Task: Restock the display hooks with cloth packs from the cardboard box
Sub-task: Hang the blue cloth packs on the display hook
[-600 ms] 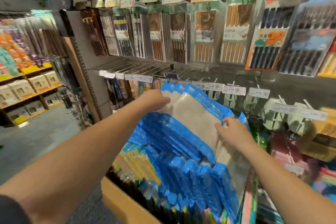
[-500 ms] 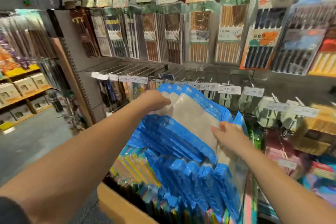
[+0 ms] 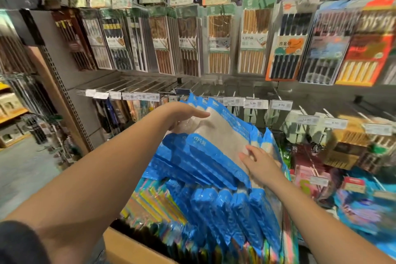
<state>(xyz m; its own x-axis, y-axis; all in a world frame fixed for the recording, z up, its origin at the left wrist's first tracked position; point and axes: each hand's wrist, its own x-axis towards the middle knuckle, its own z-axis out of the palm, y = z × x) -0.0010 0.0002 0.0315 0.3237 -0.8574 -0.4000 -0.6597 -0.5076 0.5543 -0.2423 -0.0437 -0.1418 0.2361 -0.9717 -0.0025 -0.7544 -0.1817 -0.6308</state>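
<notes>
In a shop aisle, under empty display hooks point(image 3: 192, 89), cloth packs point(image 3: 222, 141) slanting up-left, left hand point(image 3: 184, 115) spread flat on top end, right hand point(image 3: 260, 164) spread lower down.

Glossy blue plastic cloth packs point(image 3: 216, 156), matt brown cardboard box point(image 3: 128, 248), metal hooks point(image 3: 137, 83)

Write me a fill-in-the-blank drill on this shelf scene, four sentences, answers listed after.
1. The left hand rests on the upper end of the tilted stack of ____-edged plastic cloth packs.
2. The right hand lies on the pale ____ face of the top pack.
3. More blue packs stand upright in the brown ____ box below.
4. The row of chopstick packs hangs ____ the white price tags.

Missing words: blue; cloth; cardboard; above
</notes>
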